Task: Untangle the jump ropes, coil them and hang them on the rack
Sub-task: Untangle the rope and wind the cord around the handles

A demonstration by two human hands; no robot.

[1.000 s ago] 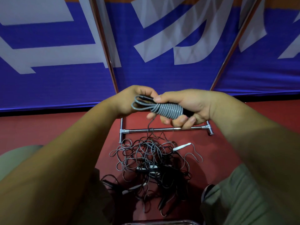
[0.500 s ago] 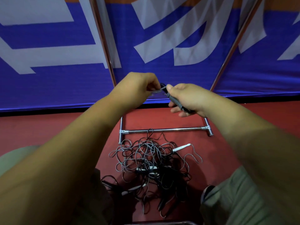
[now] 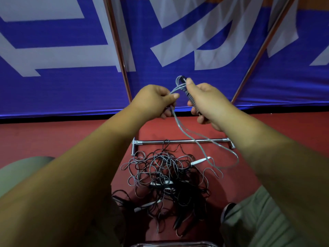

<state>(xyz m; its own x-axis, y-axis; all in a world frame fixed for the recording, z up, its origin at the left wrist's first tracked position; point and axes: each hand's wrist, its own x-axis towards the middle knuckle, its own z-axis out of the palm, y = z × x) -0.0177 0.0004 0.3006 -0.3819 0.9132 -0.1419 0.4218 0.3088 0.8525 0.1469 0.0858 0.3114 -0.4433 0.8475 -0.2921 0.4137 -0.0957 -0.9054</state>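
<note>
Head view, centre of the frame: the right hand (image 3: 208,102) is closed round a black handle (image 3: 182,79) with turns of grey jump rope (image 3: 188,97) wound about it, its thumb laid along the top near the handle's end. The left hand (image 3: 154,101), just beside it at the same height, has its fingers curled and pinches that rope's strands between thumb and forefinger.

The likeliest trouble, as I judge it, is the slack. From the left hand two grey strands drop down the middle of the frame and cross in front of the rack's chrome base bar (image 3: 181,141). They sweep out in a loose loop at lower right, close to the tangled pile of ropes (image 3: 165,177) and its white handle (image 3: 201,160) on the red floor (image 3: 53,136). Whether that loop is free of the pile I cannot tell. If it is caught, a pull from the left hand would drag the pile along or draw a knot tight. The loop could also snag on the end of the base bar. A second risk is that the turns on the handle are held only by the right hand's grip, so a slackened finger could let them spring off and undo the coil.

The rope runs between the two hands, touching both, well above the pile. The rack's slanted uprights (image 3: 117,47) rise behind the hands against the blue banner (image 3: 178,50).
</note>
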